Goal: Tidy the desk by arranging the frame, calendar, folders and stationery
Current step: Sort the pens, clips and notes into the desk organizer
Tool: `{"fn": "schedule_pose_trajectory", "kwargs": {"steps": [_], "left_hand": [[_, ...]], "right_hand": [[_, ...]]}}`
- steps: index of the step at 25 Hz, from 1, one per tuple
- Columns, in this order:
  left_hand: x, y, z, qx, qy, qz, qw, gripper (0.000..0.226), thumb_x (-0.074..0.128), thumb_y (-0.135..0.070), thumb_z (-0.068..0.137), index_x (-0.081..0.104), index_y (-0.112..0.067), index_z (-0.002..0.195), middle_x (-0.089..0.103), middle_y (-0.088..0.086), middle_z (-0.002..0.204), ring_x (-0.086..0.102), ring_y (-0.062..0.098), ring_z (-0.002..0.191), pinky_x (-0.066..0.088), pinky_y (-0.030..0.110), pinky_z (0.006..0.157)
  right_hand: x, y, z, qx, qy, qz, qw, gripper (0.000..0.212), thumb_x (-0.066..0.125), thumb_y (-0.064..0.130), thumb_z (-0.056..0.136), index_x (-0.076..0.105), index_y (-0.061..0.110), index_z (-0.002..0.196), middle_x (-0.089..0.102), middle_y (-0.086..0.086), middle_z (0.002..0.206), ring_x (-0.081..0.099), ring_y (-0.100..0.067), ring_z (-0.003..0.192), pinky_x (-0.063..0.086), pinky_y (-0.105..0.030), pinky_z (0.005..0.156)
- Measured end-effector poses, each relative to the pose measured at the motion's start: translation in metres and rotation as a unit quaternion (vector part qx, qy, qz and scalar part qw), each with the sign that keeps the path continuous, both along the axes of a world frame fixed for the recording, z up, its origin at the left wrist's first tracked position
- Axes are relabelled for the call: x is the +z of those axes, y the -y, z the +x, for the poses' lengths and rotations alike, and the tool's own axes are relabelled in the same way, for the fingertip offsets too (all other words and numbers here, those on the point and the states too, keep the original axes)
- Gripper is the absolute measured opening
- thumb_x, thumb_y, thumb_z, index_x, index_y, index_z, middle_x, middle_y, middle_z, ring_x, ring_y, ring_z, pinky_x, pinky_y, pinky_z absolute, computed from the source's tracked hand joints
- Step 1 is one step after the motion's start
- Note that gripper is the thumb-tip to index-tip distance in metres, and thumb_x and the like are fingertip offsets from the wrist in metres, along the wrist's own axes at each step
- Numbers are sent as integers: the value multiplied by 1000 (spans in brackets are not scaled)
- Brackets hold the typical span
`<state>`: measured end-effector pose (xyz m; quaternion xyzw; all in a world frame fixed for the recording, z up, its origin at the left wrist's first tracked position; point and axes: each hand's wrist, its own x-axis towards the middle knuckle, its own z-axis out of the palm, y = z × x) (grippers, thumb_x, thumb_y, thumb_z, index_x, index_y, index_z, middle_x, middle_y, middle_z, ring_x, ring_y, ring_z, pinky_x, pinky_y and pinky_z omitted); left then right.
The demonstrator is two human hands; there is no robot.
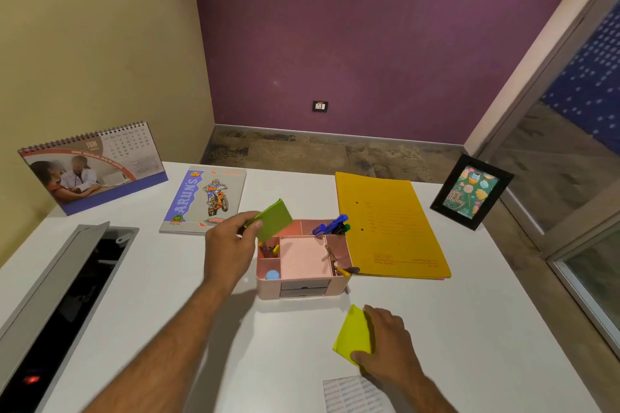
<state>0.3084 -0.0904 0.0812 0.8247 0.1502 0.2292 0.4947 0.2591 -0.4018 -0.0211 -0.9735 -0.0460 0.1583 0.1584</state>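
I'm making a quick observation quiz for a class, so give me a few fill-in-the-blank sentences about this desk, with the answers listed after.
1. The left hand holds a green pad above the ____ organizer.
2. The right hand rests on a ____ pad lying on the desk.
3. The picture frame stands to the ____ of the yellow folder.

Missing words: pink; yellow; right
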Motion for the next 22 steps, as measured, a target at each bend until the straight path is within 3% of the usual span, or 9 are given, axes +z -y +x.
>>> {"fn": "schedule_pose_trajectory", "kwargs": {"steps": [5, 7, 10, 13, 16, 19, 22], "left_hand": [[-20, -2, 38, -54, -88, 49, 993, 19, 63, -16, 91, 74, -17, 106, 75, 2, 96, 66, 19, 86, 55, 33, 81], [-26, 0, 44, -72, -123, 72, 987, 19, 59, -17, 94, 73, -17, 107, 75, 4, 97, 66, 22, 89, 54, 34, 83], [-32, 4, 49, -93, -172, 98, 976, 22, 53, -19, 98, 70, -15, 110, 74, 7, 98, 66, 24, 87, 53, 35, 82], [-35, 7, 50, -107, -220, 115, 963, 27, 49, -22, 99, 66, -17, 120, 72, 7, 112, 67, 25, 94, 55, 40, 88], [-31, 10, 42, -105, -214, 92, 967, 30, 55, -26, 97, 63, -17, 126, 68, 2, 122, 65, 24, 103, 54, 36, 90], [-18, 21, 24, -117, -140, -10, 983, 21, 64, -27, 93, 71, -17, 110, 70, 2, 106, 67, 16, 85, 53, 19, 67], [-9, 30, 4, -196, -106, -158, 962, 12, 70, -24, 88, 75, -13, 87, 68, 14, 87, 65, 11, 67, 51, 15, 53]], "right_hand": [[6, -5, 14, -32, -45, -34, 998, 101, 76, 58, 53, 35, 27, 139, 42, 2, 132, 40, -22, 122, 41, -35, 95], [11, -5, 18, -48, -47, -58, 996, 96, 77, 61, 45, 41, 31, 129, 43, 4, 123, 42, -20, 117, 42, -34, 90], [12, -6, 21, -62, -54, -40, 996, 86, 80, 60, 39, 37, 36, 110, 40, 8, 110, 44, -17, 108, 41, -33, 79], [11, -9, 19, -71, -56, 41, 995, 73, 83, 47, 48, 32, 34, 98, 49, 10, 100, 53, -14, 92, 45, -31, 68], [15, -9, 16, -75, -42, 163, 983, 48, 76, 20, 70, 41, 36, 98, 60, 8, 91, 58, -11, 82, 47, -28, 65], [28, -13, 12, -87, -15, 307, 948, 38, 65, -3, 81, 60, 30, 99, 67, -1, 91, 61, -18, 80, 50, -20, 66], [42, -31, 14, -128, -1, 426, 896, 28, 61, -14, 83, 64, 13, 90, 67, -1, 77, 59, -18, 74, 49, -19, 63]]}}
